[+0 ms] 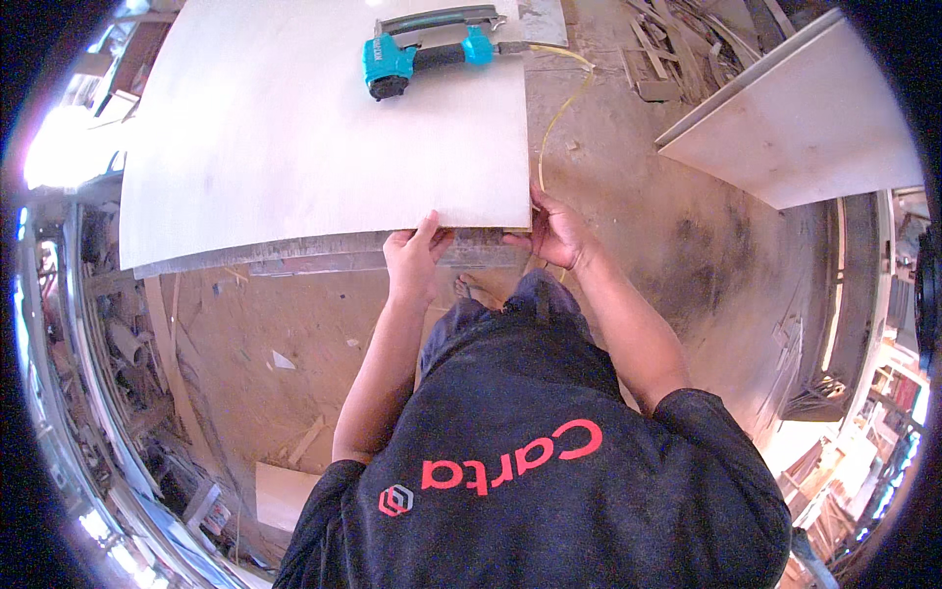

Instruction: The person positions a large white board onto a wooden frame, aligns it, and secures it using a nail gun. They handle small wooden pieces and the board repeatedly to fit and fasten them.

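Note:
A large pale plywood sheet (294,128) lies flat before me, over a darker wooden edge (373,248) that shows under its near side. At the near edge my left hand (412,257) grips the sheet, thumb on top and fingers curled below. My right hand (556,234) closes round the near right corner, its fingers partly hidden by the sheet. On top of the sheet, toward the far right, rests a teal and black pneumatic nail gun (427,57). A yellow air hose (564,113) runs from it down past the right edge. Neither hand touches the nail gun.
At the far right another pale board (805,118) stands at an angle. Wood scraps (677,49) lie behind it on the dusty floor (638,177). More offcuts (147,373) clutter the left side. A small white scrap (283,361) lies on the floor at left.

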A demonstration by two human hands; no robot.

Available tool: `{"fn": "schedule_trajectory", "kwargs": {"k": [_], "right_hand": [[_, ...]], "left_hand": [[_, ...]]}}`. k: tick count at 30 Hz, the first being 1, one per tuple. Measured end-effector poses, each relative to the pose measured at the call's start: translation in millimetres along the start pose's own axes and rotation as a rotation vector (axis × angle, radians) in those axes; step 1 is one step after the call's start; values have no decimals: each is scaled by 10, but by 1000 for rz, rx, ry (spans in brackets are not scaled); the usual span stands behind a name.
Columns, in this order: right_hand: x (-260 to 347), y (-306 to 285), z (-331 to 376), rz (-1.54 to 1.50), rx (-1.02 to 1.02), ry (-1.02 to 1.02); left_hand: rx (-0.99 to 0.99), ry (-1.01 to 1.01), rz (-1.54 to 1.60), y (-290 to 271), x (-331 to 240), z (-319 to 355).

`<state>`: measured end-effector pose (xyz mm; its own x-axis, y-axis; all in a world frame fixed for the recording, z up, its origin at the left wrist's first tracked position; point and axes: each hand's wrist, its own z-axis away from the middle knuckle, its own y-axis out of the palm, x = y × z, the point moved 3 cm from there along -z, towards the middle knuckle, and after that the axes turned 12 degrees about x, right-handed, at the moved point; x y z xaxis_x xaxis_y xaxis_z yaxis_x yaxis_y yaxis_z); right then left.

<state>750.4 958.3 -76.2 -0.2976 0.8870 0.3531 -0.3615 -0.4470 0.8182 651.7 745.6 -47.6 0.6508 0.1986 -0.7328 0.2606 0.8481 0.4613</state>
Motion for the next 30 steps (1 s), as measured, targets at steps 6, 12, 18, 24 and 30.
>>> {"fn": "schedule_trajectory", "kwargs": {"k": [6,12,18,24,30], "right_hand": [[1,32,-7,-14,5,3],[-3,10,-8,-19,40,-25],[26,67,22,-20,38,-22],[110,25,13,-4,70,53],[259,-44,4,226,-15,28]], "left_hand": [[25,10,168,-9,33,-44],[11,22,170,13,44,-43],[-26,51,157,14,119,-50],[-100,83,149,112,109,-32],[-163,64,83,-80,158,-74]]}}
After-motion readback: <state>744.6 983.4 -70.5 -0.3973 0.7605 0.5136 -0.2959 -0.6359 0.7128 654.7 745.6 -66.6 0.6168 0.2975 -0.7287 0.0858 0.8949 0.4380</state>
